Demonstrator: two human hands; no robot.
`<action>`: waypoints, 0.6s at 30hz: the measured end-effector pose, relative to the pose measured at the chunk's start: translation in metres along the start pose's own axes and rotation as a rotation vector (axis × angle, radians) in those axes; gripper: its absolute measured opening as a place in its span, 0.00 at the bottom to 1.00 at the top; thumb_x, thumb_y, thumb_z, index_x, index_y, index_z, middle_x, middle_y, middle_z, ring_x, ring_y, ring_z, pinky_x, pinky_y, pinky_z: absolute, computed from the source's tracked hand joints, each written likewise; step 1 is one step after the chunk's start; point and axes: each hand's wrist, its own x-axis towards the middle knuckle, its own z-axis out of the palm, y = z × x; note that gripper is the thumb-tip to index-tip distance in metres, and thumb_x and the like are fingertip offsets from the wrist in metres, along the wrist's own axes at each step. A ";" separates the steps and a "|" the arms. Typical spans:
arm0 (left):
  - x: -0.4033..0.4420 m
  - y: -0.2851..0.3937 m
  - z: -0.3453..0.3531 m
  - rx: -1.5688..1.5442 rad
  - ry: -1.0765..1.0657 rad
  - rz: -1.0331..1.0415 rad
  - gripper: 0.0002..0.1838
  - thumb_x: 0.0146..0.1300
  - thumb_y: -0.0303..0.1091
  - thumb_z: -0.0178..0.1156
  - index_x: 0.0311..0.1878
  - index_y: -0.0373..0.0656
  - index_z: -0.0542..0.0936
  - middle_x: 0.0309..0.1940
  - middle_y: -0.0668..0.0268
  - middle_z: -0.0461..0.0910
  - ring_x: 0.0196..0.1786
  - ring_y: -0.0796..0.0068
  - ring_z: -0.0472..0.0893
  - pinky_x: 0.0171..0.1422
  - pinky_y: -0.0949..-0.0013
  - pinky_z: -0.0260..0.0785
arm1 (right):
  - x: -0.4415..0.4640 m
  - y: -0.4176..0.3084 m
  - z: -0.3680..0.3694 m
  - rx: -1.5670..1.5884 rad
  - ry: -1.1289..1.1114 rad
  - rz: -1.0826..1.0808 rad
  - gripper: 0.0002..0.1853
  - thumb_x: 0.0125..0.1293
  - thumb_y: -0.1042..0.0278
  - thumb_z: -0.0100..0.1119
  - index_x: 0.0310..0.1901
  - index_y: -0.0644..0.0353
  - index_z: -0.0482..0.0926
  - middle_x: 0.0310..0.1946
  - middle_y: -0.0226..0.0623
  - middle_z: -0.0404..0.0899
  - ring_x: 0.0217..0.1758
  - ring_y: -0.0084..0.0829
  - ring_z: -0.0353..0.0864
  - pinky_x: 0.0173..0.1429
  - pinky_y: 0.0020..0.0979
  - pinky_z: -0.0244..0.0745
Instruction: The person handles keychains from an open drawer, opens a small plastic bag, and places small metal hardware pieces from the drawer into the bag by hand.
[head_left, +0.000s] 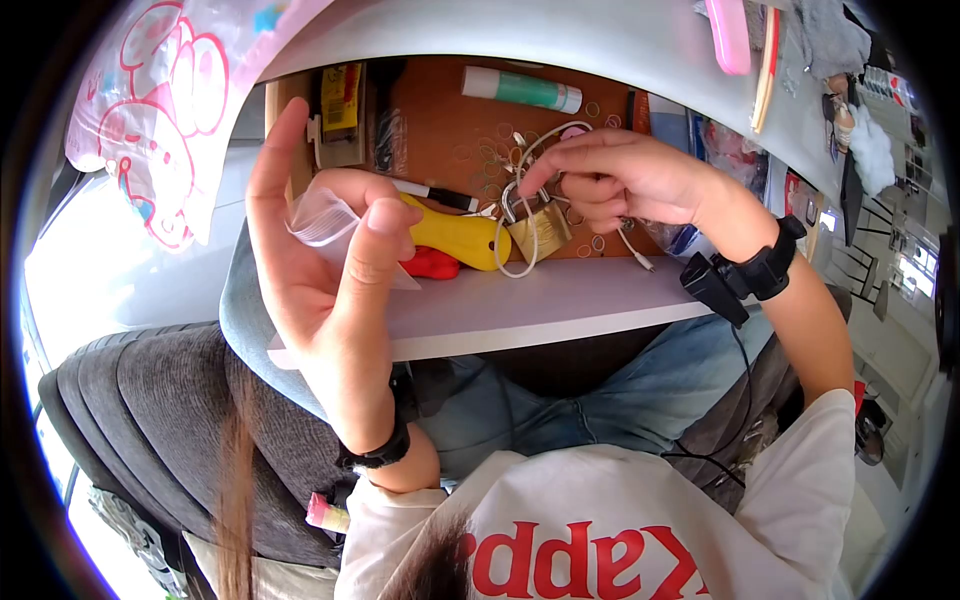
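Observation:
In my left hand [335, 260] is a small clear plastic bag [325, 222], caught between the bent fingers and the palm; the index finger points up. My right hand [625, 180] hangs over the open drawer with its fingers curled and its index fingertip beside a white cable [533, 240]. Whether it pinches anything is hidden. Below its fingertips lies a brass padlock [543, 232]. To the padlock's left are a yellow handle [455, 232] and a red object [432, 263]. Several small rings or bands [490, 165] are scattered over the brown drawer bottom.
The drawer's front edge [520, 325] runs above my lap. Inside are a green-and-white tube [522, 90], a black-and-white marker [440, 195] and a yellow-labelled pack [341, 98]. The desktop [420, 35] overhangs the drawer. A pink printed plastic bag [150, 120] hangs at left.

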 end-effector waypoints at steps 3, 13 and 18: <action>0.000 -0.002 -0.002 -0.016 -0.006 0.007 0.32 0.63 0.30 0.55 0.67 0.31 0.56 0.27 0.68 0.70 0.29 0.82 0.67 0.50 0.72 0.67 | 0.005 0.011 -0.006 -0.156 0.236 -0.130 0.16 0.71 0.61 0.46 0.43 0.66 0.78 0.16 0.18 0.54 0.17 0.16 0.53 0.24 0.22 0.55; 0.000 -0.001 -0.006 -0.038 -0.034 0.007 0.31 0.62 0.28 0.55 0.66 0.29 0.56 0.30 0.66 0.71 0.32 0.80 0.68 0.50 0.73 0.66 | -0.005 0.004 -0.027 -0.959 0.658 -0.254 0.13 0.69 0.60 0.48 0.42 0.62 0.76 0.14 0.24 0.64 0.14 0.17 0.59 0.20 0.22 0.55; 0.000 0.000 -0.007 -0.066 -0.043 0.014 0.31 0.63 0.27 0.54 0.66 0.29 0.56 0.30 0.65 0.72 0.32 0.80 0.68 0.51 0.73 0.66 | -0.008 0.006 0.039 -1.449 0.484 -0.295 0.18 0.60 0.63 0.57 0.52 0.56 0.74 0.19 0.41 0.75 0.25 0.36 0.78 0.29 0.35 0.71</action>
